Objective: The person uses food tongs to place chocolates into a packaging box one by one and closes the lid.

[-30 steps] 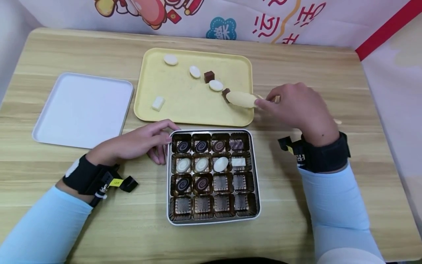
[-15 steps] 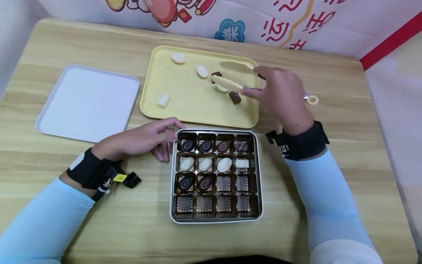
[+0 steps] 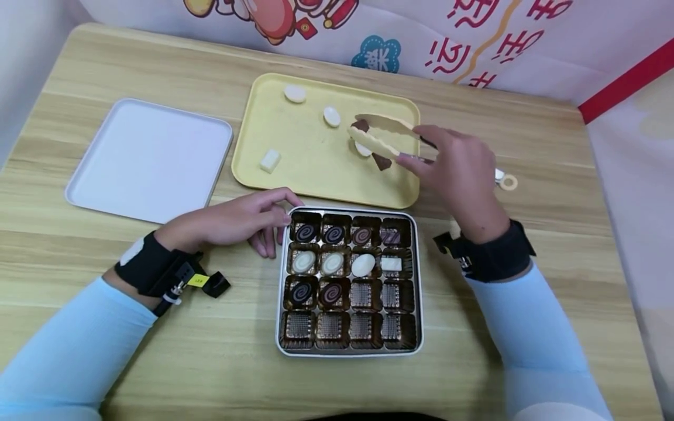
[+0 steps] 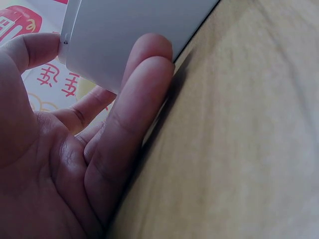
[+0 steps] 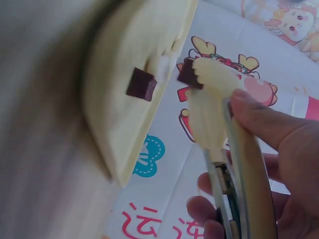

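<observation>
My right hand holds tongs with pale scalloped tips over the right part of the yellow tray. Between the tips, in the right wrist view, sits a dark brown chocolate, lifted off the tray. Another brown chocolate lies just below the tongs, and a white oval chocolate is partly hidden by them. With thumb and fingers at its upper left corner, my left hand grips the chocolate box. Its upper two rows hold chocolates; two dark swirled ones fill the third row's left cells.
Two white ovals and a white rectangular chocolate lie elsewhere on the yellow tray. A bare white tray stands to the left. The tongs' ring end sticks out beyond my right hand. A printed wall sheet borders the table's back.
The tongs, first held together over the tray's right side, spread and came down leftward around the upper brown chocolate, then closed on it. My left hand stays at the box corner.
</observation>
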A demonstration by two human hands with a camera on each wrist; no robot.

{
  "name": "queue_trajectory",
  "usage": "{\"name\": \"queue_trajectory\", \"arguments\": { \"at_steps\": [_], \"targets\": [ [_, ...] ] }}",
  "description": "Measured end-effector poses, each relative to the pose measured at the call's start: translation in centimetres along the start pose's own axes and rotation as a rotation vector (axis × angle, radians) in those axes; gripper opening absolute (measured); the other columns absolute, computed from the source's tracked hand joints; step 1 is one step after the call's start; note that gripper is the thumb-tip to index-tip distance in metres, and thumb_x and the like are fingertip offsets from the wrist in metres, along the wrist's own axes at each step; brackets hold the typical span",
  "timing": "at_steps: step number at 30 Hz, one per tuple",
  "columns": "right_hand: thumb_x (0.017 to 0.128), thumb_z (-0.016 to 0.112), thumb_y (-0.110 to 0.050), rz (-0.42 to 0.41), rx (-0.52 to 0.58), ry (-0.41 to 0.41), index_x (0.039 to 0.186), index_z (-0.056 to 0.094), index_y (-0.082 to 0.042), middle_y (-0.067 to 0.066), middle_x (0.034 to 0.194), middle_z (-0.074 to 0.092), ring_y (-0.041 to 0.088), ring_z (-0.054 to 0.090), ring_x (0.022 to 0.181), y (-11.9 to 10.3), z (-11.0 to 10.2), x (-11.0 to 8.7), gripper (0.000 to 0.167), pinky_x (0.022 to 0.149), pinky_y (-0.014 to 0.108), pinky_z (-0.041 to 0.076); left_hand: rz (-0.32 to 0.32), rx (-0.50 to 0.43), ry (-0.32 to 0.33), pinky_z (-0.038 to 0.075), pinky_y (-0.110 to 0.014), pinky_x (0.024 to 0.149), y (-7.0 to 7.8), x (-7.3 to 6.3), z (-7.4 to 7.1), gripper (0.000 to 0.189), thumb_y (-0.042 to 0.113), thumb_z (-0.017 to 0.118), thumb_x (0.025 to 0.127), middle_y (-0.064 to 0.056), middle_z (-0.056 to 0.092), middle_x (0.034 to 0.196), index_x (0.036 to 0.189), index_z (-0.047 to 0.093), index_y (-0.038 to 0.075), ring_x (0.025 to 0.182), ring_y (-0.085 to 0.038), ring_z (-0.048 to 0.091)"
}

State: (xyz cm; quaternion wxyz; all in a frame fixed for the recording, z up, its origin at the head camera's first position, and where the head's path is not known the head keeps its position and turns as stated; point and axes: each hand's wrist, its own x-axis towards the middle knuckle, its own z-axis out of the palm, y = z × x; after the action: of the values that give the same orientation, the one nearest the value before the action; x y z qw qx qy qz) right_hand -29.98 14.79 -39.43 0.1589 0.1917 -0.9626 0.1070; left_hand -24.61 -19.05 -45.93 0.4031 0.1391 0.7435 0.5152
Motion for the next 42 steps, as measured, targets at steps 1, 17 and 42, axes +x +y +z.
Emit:
{"name": "queue_trajectory", "arguments": {
  "at_steps": [1,17,42],
  "targets": [
    [0.080,0.083,-0.043,-0.013,0.015,0.015,0.120,0.071,-0.010,0.013,0.094,0.077,0.022,0.051,0.050,0.3,-0.1,-0.7,0.053,0.046,0.029,0.032,-0.001,0.004,-0.002,0.064,-0.045,0.068,0.1,0.1,0.0,0.042,0.036,0.045,0.107,-0.021,0.066,0.092,0.145,0.038,0.022,0.075,-0.033,0.072],
    [0.073,0.088,-0.042,-0.013,0.013,-0.223,0.127,0.068,-0.010,0.015,0.121,0.072,0.037,0.071,0.090,1.0,-2.9,-4.4,0.066,0.068,0.051,0.057,-0.007,0.021,0.015,0.064,-0.044,0.068,-0.1,0.2,0.2,0.041,0.035,0.045,0.106,-0.021,0.067,0.088,0.144,0.037,0.020,0.077,-0.033,0.071],
    [0.070,0.091,-0.027,-0.304,0.007,0.133,0.117,0.073,-0.008,0.017,0.111,0.074,0.038,0.067,0.089,3.2,0.5,-3.7,0.053,0.076,0.050,0.056,0.015,0.031,0.026,0.064,-0.044,0.069,-0.2,0.3,0.5,0.040,0.032,0.045,0.106,-0.021,0.065,0.095,0.144,0.038,0.018,0.077,-0.033,0.071]
  ]
}}
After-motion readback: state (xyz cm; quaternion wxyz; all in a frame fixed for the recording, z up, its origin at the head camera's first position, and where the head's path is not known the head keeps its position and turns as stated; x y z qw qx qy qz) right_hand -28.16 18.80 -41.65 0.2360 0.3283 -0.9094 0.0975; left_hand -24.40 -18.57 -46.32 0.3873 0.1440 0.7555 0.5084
